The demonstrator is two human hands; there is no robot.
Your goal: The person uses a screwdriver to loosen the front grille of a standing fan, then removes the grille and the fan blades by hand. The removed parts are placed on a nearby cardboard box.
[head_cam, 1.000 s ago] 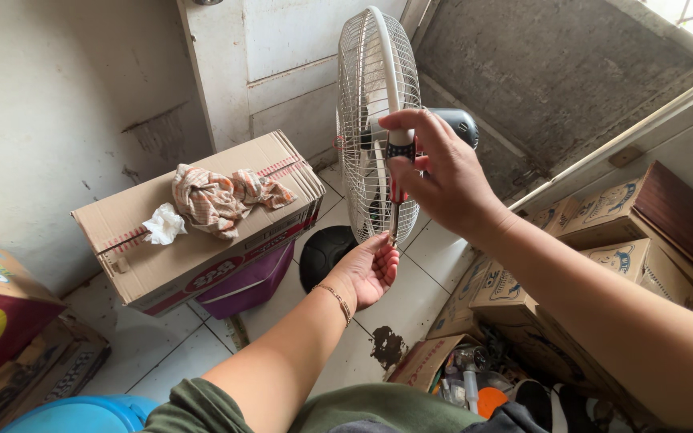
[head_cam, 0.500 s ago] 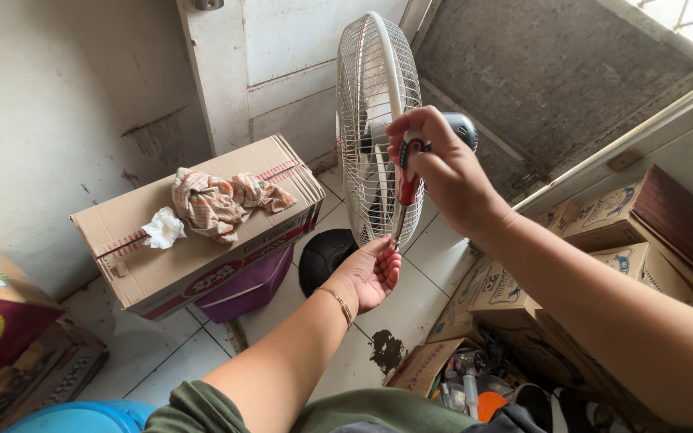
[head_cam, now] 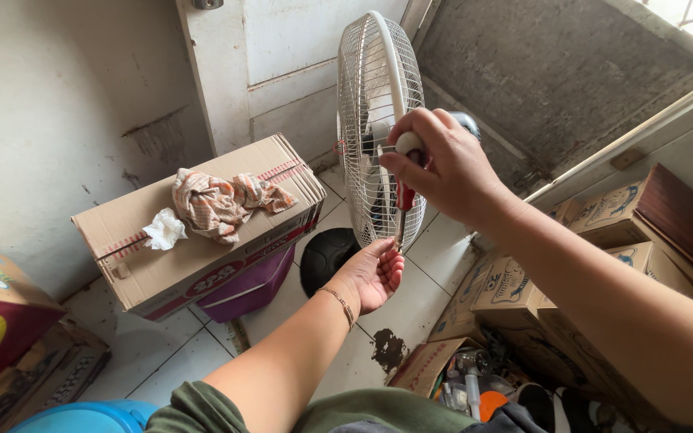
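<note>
A pedestal fan (head_cam: 378,120) with a white wire grille stands on a black round base (head_cam: 324,258), seen edge-on. My right hand (head_cam: 443,164) grips a screwdriver (head_cam: 405,192) with a red and cream handle, held upright with its tip pointing down at the grille's lower rim. My left hand (head_cam: 372,274) is cupped palm-up under the bottom of the grille, fingers touching the rim just below the screwdriver's tip. A thin bracelet circles my left wrist.
A cardboard box (head_cam: 202,228) with crumpled cloths (head_cam: 216,202) sits on a purple box left of the fan. More cardboard boxes (head_cam: 523,289) are stacked at the right. A dark stain (head_cam: 388,350) marks the tiled floor. A blue container rim (head_cam: 82,418) shows at the bottom left.
My right hand has lowered and turned the screwdriver upright, bringing its tip down to the grille's bottom rim. My left hand has stayed under the grille, opening a little more.
</note>
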